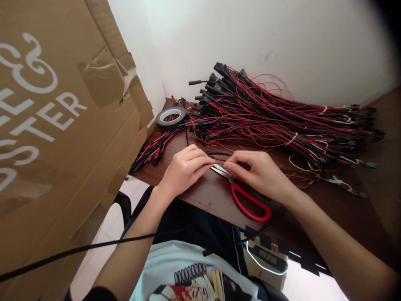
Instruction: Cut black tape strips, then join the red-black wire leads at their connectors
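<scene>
A thin dark wire [219, 163] stretches across the short gap between my two hands, just above the brown table. My left hand [187, 167] is closed, pinching one end of it at the fingertips. Thumb and forefinger of my right hand [258, 172] pinch the other side. Scissors with red handles [266, 214] lie right under the wire, blades toward my left fingers, partly covered by my right hand. Behind the hands, black and red cables [257, 115] with black connectors are heaped in bundles.
A roll of black tape [160, 121] rests at the back left, above a small pile of short black-and-red leads [153, 150]. A large cardboard box [75, 138] stands close on the left. A white wall [266, 37] rises behind the table [200, 196]. A black cable [78, 249] crosses my left forearm.
</scene>
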`<action>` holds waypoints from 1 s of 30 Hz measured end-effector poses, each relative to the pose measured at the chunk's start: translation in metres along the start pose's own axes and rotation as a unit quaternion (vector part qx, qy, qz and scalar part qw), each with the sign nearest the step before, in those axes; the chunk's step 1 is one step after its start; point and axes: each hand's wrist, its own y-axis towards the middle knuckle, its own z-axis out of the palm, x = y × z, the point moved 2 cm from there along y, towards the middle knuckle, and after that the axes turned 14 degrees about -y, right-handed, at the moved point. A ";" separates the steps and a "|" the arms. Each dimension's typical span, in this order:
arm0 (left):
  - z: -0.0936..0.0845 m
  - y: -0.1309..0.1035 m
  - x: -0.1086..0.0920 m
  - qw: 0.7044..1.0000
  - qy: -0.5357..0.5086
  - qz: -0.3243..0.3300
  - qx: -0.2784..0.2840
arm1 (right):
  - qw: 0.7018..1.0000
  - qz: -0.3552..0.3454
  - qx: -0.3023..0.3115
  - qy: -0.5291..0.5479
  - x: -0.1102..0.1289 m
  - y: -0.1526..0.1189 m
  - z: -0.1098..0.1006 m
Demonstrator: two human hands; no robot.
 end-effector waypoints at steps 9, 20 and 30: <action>-0.010 -0.006 0.004 0.996 -0.030 -0.068 -0.050 | 0.999 0.038 0.005 0.006 -0.003 -0.001 -0.004; -0.006 -0.005 0.005 0.991 -0.037 -0.113 -0.058 | 0.998 0.065 -0.001 0.021 -0.004 -0.002 -0.003; -0.003 -0.006 0.008 0.929 -0.205 -0.299 -0.070 | 0.998 0.036 -0.049 0.012 0.000 -0.003 0.000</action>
